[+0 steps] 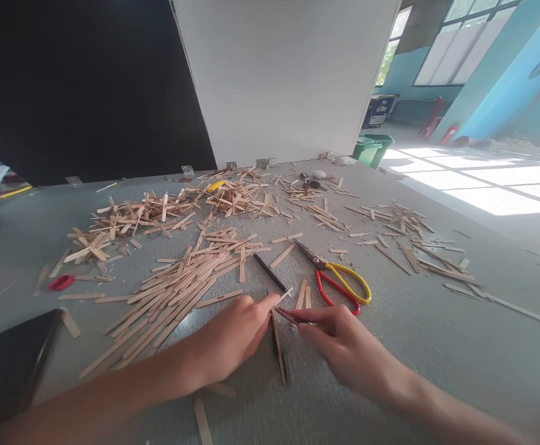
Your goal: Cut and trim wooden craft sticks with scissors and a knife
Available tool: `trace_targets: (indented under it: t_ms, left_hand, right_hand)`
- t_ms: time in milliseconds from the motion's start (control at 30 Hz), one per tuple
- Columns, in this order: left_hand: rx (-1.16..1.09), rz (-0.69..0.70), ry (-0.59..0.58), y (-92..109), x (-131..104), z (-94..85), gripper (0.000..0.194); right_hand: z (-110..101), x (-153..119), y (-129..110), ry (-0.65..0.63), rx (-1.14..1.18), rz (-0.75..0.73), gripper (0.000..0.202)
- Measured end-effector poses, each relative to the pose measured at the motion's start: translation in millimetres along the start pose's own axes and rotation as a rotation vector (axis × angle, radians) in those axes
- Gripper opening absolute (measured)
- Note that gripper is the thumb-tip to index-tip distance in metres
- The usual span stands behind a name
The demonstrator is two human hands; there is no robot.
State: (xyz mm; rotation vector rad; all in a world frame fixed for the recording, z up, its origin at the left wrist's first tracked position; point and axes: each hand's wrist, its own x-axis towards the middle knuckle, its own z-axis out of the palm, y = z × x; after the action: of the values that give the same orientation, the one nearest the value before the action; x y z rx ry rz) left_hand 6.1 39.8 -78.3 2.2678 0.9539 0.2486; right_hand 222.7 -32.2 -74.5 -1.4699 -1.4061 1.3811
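Observation:
My left hand [232,337] presses its fingertips on a thin wooden stick [278,346] that lies on the grey table, near the stick's far end. My right hand [339,340] grips a slim red-tipped tool [291,316] whose point touches that same stick. A black pencil [270,272] lies just beyond my fingers. Red and yellow scissors [339,281] rest to the right of it, blades pointing away to the left.
A large heap of flat wooden sticks [177,290] spreads left of my hands, with more piles [232,198] farther back and right [409,241]. A black phone [10,364] lies front left, a small red object [60,282] beside it. White and black boards [279,80] stand behind.

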Motion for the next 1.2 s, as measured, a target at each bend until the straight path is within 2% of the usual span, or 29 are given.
trace_targets:
  t_ms: [100, 200, 467, 567, 700, 900, 1067, 1200]
  left_hand:
    - [-0.091, -0.034, 0.033, -2, 5, -1.2, 0.028]
    - [-0.206, -0.082, 0.047, -2, 10, 0.4, 0.025]
    - [-0.613, -0.159, 0.156, 9, 12, 8.8, 0.029]
    - [-0.724, -0.133, 0.114, 10, 11, 10.7, 0.032]
    - [-0.823, -0.093, 0.069, 14, 9, 11.3, 0.033]
    - [-0.881, -0.084, 0.059, 23, 3, 6.0, 0.029]
    - [-1.061, -0.116, 0.001, 22, 3, 4.6, 0.025]
    - [-0.977, -0.116, -0.079, 20, 5, 4.3, 0.024]
  right_hand:
    - [-1, 1, 0, -0.003, 0.027, 0.070, 0.041]
    - [-3, 2, 2, 0.020, 0.011, 0.054, 0.043]
    - [-2, 5, 17, 0.250, -0.266, -0.324, 0.036]
    - [1, 5, 23, 0.203, -0.279, -0.441, 0.026]
    - [3, 5, 28, 0.189, -0.286, -0.464, 0.022]
    - [3, 2, 32, 0.214, -0.300, -0.521, 0.034]
    - [3, 2, 32, 0.201, -0.314, -0.502, 0.038]
    - [4, 3, 31, 0.208, -0.336, -0.540, 0.039]
